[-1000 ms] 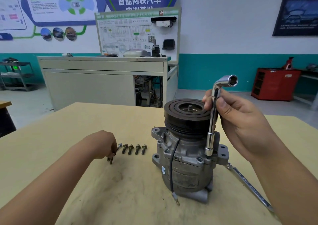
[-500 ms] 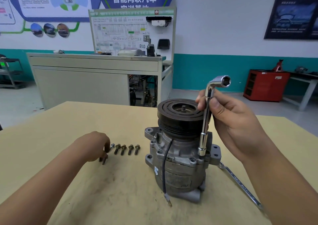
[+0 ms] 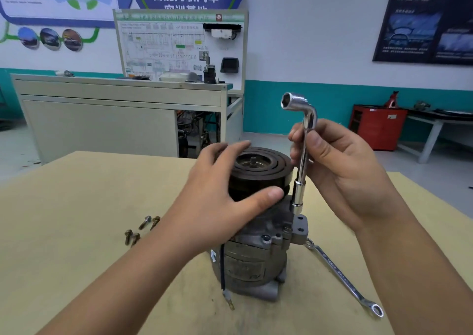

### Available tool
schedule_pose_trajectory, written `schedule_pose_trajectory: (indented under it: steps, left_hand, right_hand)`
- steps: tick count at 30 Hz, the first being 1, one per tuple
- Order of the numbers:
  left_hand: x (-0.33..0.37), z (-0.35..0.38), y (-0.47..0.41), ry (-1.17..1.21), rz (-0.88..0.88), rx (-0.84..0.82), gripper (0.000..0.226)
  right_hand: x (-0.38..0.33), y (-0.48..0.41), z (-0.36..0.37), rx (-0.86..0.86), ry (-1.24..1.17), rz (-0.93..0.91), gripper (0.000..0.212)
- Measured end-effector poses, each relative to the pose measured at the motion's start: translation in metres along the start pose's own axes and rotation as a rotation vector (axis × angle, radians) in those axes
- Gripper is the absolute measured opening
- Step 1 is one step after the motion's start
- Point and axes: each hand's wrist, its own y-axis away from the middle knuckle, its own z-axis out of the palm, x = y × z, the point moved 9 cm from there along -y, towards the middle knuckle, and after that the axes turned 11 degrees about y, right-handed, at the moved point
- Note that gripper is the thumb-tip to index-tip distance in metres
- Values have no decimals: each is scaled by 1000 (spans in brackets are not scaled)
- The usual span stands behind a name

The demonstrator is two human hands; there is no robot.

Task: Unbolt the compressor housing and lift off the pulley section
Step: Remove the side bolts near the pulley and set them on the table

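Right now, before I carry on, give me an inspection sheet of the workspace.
Surface: tan table, scuffed.
Job's things: compressor upright, pulley on top; L-socket wrench upright, socket down at the housing flange.
Clutter: four loose bolts; spanner lying flat.
Hands: left hand holds the pulley; right hand grips the wrench.
Cables: black lead hangs down the compressor front.
Surroundings: grey bench, red cabinet behind.

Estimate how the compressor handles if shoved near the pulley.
Probably heavy: the compressor looks cast metal. Standing on end, pulley uppermost, it may tip before sliding. The left hand gripping the pulley should steady it.
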Motion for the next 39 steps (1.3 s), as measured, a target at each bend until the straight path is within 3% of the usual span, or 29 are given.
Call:
schedule_pose_trajectory:
  steps: [7, 10, 15, 30, 34, 39]
  left_hand:
    - [-7, 1, -2, 132, 95, 115, 72]
    - [-18, 5, 6, 161, 123, 185, 84]
    - [-28, 17, 14, 316, 116, 131, 84]
    - [-35, 20, 14, 138, -25, 146, 117]
    - [-36, 22, 14, 137, -36, 140, 121]
    - [-37, 23, 12, 152, -36, 136, 123]
  right_hand:
    - [5, -1, -4, 59, 17, 59, 16]
    - [7, -2, -3, 57, -28, 69, 14]
    - [7, -2, 2, 61, -11, 76, 16]
    - [-3, -1, 16, 119, -2, 16, 22]
    - [-4, -1, 17, 138, 148, -5, 26]
    - [-26, -6, 19, 144, 694, -73, 29]
